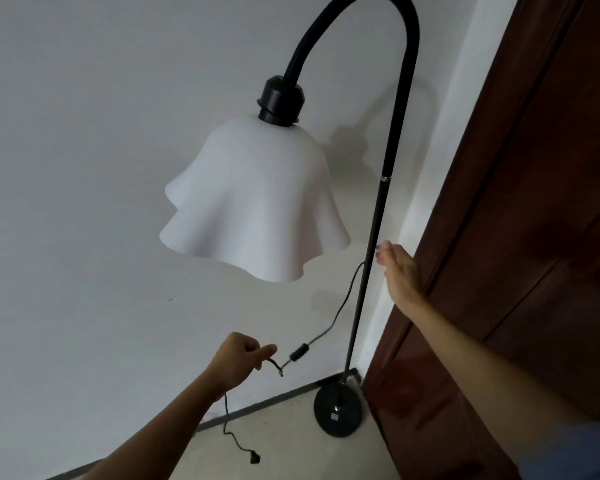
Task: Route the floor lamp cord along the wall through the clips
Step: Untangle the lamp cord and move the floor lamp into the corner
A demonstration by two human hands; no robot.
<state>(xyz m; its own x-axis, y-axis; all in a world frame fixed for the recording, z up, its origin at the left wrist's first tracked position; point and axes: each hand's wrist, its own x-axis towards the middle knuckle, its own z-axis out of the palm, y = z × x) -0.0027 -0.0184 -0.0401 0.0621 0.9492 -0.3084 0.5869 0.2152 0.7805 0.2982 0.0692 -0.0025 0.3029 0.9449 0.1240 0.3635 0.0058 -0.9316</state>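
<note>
A black floor lamp stands in the corner, its thin pole (pixel 374 244) arching over to a wavy white shade (pixel 257 202), its round base (pixel 338 412) on the floor. A thin black cord (pixel 340 308) runs down from the pole to an inline switch (pixel 298 351). My left hand (pixel 238 362) is shut on the cord just left of the switch. Below that hand the cord hangs to the plug (pixel 255 457) near the floor. My right hand (pixel 400 271) is held flat, fingers apart, right beside the pole and holding nothing. No clips show on the wall.
A plain white wall (pixel 84 168) fills the left, with a dark baseboard (pixel 257 403) at the floor. A dark brown wooden door (pixel 516 237) stands at the right, close behind the lamp base. The floor (pixel 291 455) is light-coloured.
</note>
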